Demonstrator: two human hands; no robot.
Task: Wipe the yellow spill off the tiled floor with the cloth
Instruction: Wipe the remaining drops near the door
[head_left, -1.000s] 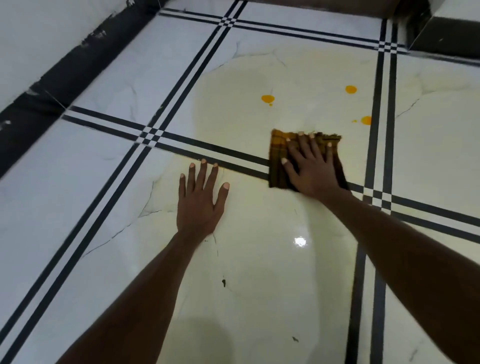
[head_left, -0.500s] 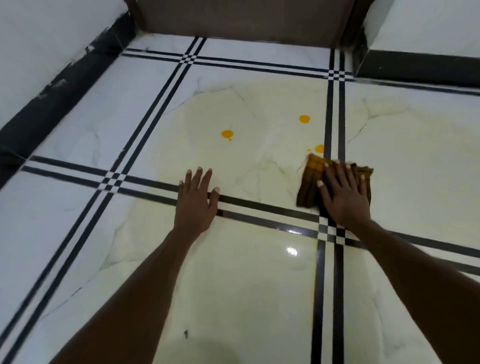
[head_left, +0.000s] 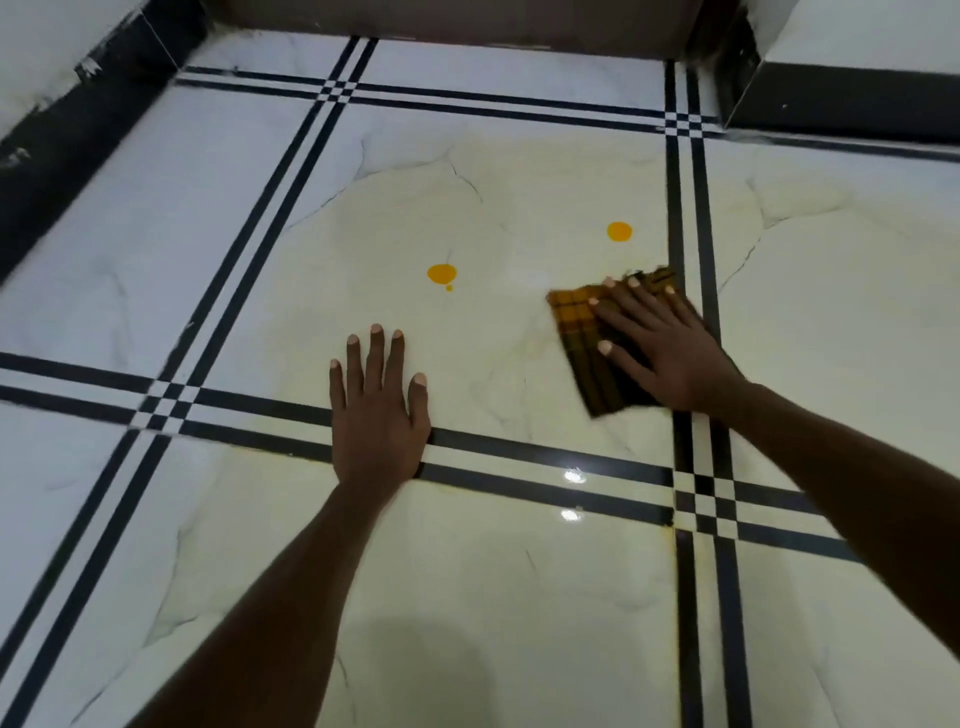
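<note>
A folded yellow-and-brown checked cloth (head_left: 582, 338) lies flat on the white tiled floor (head_left: 467, 571). My right hand (head_left: 660, 348) presses down on it with fingers spread. Two yellow drops remain in sight on the tile: one (head_left: 441, 274) to the left of the cloth with a tiny speck under it, and another (head_left: 619, 232) just beyond the cloth's far edge. My left hand (head_left: 376, 410) rests flat on the floor, palm down, fingers apart, over the black double grout line. It holds nothing.
Black double lines (head_left: 696, 260) cross the floor in a grid. A black skirting (head_left: 78, 140) runs along the left wall, a dark step or threshold (head_left: 457, 21) closes the far side, and a wall corner (head_left: 831, 93) stands at the far right.
My right hand has pushed the cloth forward over the small yellow drop by the vertical lines, which no longer shows. The left hand has shifted forward onto the grout line.
</note>
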